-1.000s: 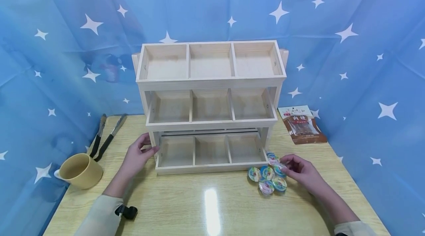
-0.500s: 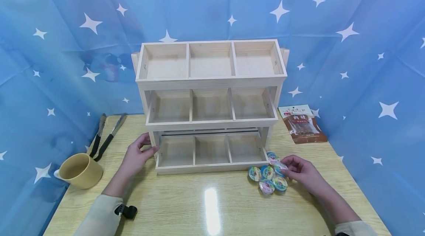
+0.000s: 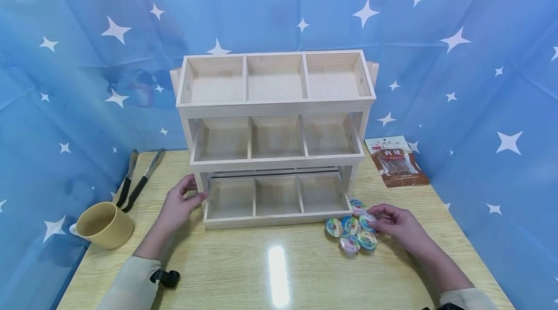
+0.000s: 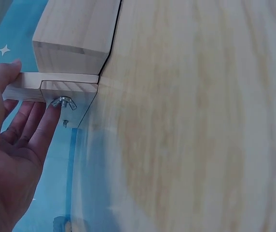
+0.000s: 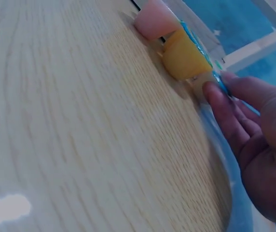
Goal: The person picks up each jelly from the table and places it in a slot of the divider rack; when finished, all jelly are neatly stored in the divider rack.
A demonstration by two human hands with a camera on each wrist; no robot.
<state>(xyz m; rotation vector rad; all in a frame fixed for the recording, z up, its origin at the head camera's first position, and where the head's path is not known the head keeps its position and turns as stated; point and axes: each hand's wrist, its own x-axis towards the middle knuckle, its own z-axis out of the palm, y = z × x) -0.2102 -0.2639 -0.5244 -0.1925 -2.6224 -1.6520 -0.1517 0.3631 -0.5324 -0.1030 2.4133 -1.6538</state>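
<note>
A three-tier wooden rack (image 3: 279,109) with three compartments per tier stands on the table. My left hand (image 3: 182,203) holds its lower left side; in the left wrist view the thumb lies above a wooden bar (image 4: 24,87) and the fingers beneath it, one fingertip by a wing nut (image 4: 64,101). Several small jelly cups (image 3: 350,244) with printed lids cluster at the rack's lower right corner. With thumb and fingertips my right hand (image 3: 401,227) pinches the rim of the rightmost jelly cup (image 3: 367,221). An orange jelly cup (image 5: 184,55) sits beside it in the right wrist view.
A yellow mug (image 3: 106,225) stands at the left, with black-handled tongs (image 3: 139,189) behind it. A brown-and-white food packet (image 3: 397,162) lies at the right rear. Blue star-printed cloth (image 3: 279,5) surrounds the table (image 3: 226,271) at the back and sides.
Both hands stay almost where they were. The jelly cup under my right fingers looked slightly tilted half a second ago and lies flatter now. The head view has shifted slightly.
</note>
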